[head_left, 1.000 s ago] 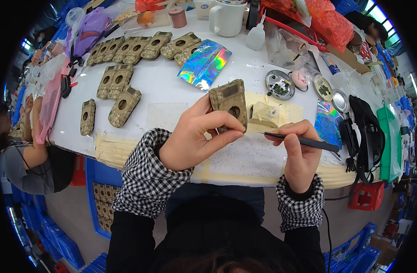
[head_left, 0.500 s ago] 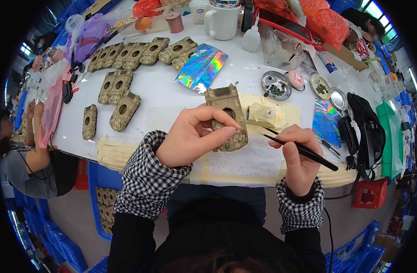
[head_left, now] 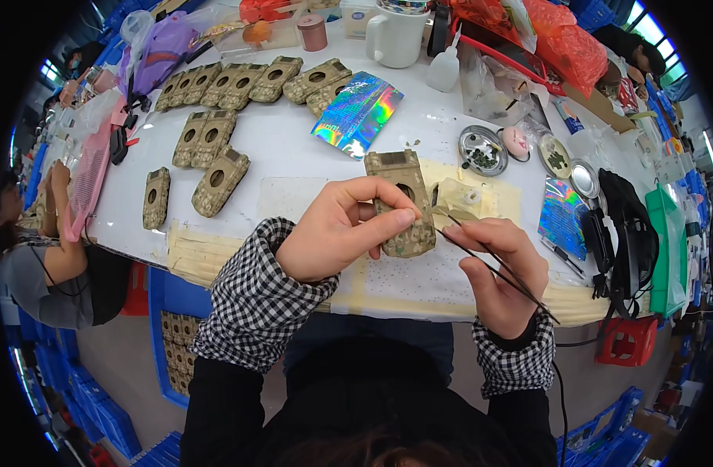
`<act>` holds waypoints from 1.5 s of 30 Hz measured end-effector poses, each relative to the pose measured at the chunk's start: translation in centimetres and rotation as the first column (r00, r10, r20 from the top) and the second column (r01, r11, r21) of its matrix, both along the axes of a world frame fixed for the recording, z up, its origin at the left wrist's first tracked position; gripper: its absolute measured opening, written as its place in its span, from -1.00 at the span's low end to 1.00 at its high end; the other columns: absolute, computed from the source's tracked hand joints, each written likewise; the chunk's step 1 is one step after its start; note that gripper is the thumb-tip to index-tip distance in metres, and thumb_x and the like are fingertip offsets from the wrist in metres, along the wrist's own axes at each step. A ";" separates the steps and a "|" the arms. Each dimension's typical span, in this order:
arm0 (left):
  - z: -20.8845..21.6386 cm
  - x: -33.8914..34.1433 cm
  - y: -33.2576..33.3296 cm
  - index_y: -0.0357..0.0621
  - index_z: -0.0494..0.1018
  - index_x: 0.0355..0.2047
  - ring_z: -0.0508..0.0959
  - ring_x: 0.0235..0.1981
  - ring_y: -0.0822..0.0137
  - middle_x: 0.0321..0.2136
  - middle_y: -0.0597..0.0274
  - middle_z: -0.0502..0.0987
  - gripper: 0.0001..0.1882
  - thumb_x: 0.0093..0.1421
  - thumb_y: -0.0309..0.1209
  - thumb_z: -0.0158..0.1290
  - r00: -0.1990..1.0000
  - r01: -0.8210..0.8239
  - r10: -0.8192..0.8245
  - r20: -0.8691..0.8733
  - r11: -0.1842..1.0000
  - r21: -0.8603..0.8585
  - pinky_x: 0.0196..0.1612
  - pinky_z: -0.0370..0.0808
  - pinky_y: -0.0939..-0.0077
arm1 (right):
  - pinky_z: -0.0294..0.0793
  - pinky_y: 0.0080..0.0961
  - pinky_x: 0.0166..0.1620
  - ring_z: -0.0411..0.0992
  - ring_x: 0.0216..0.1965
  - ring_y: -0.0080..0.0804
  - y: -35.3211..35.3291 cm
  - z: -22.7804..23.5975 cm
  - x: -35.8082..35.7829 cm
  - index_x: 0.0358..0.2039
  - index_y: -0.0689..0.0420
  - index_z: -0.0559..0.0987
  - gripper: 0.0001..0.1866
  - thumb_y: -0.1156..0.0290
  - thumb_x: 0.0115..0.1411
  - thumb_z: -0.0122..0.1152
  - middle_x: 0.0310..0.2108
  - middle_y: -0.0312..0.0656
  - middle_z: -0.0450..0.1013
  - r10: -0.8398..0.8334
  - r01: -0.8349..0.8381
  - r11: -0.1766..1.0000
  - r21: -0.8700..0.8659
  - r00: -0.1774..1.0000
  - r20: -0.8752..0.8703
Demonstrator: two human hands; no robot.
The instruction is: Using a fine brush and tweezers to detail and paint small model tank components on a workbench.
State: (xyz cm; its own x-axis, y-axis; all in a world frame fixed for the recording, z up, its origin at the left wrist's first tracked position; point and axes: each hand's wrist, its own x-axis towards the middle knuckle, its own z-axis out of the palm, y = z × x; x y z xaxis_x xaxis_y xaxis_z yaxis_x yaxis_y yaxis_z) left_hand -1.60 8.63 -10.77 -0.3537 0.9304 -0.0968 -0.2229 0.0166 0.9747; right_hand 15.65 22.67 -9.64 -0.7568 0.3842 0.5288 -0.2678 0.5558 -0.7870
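My left hand pinches a camouflage-painted model tank hull between thumb and fingers. A round opening shows in the hull's upper face. In my right hand is a pair of black tweezers; its two arms are spread, and the tips lie close to the hull's right edge beside my left fingertips. Whether anything sits between the tips is too small to tell. Behind the tweezers, a tape-covered block rests on a yellowish sheet.
Several similar hulls stand at left and back. A foil pouch, white mug and squeeze bottle are behind. At right are a tin of small dark green parts, black bag and green tray. Another person sits at left.
My right hand has brought the tweezers' tips nearer the hull, and their arms now show spread. The whole view has shifted slightly. My left hand keeps its grip on the hull.
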 end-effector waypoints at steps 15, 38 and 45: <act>-0.1 0.0 -0.2 -0.22 0.47 -0.24 0.49 -0.44 0.67 -0.40 0.38 0.54 -0.86 0.26 -0.41 0.09 0.998 0.057 -0.057 -0.039 0.998 0.013 -0.48 0.44 0.77 | 0.50 -0.58 -0.09 0.51 -0.21 -0.44 -0.3 -0.8 -1.1 -0.16 0.37 0.52 -0.81 0.53 0.28 0.11 -0.26 -0.07 0.53 0.158 -0.169 0.872 -0.459 0.985 -0.061; 0.1 -0.1 -0.2 -0.23 0.49 -0.17 0.48 -0.43 0.67 -0.34 0.37 0.54 -0.81 0.26 -0.41 0.07 0.994 0.003 -0.003 -0.107 1.000 0.004 -0.48 0.44 0.76 | 0.54 -0.58 -0.17 0.55 -0.23 -0.40 -0.5 -0.8 -0.8 -0.20 0.37 0.53 -0.81 0.49 0.29 0.10 -0.30 -0.06 0.53 0.117 -0.134 0.856 -0.499 0.991 -0.066; -0.1 -0.7 -0.2 -0.21 0.47 -0.10 0.47 -0.43 0.66 -0.25 0.33 0.54 -0.77 0.28 -0.40 0.04 0.983 -0.181 0.184 -0.028 0.980 0.085 -0.44 0.44 0.74 | 0.49 -0.66 -0.34 0.52 -0.41 -0.54 1.0 -1.9 0.2 -0.31 0.33 0.57 -0.84 0.46 0.27 0.15 -0.45 -0.21 0.51 0.074 0.039 0.953 -0.299 0.932 0.356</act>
State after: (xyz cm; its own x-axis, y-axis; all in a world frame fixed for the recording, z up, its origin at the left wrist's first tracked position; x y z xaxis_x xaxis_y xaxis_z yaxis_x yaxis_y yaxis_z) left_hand -2.28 8.44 -10.86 -0.5199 0.8542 -0.0072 -0.1803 -0.1014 0.9784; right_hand 15.88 23.64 -11.56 -0.8812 0.4652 0.0840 0.0563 0.2797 -0.9584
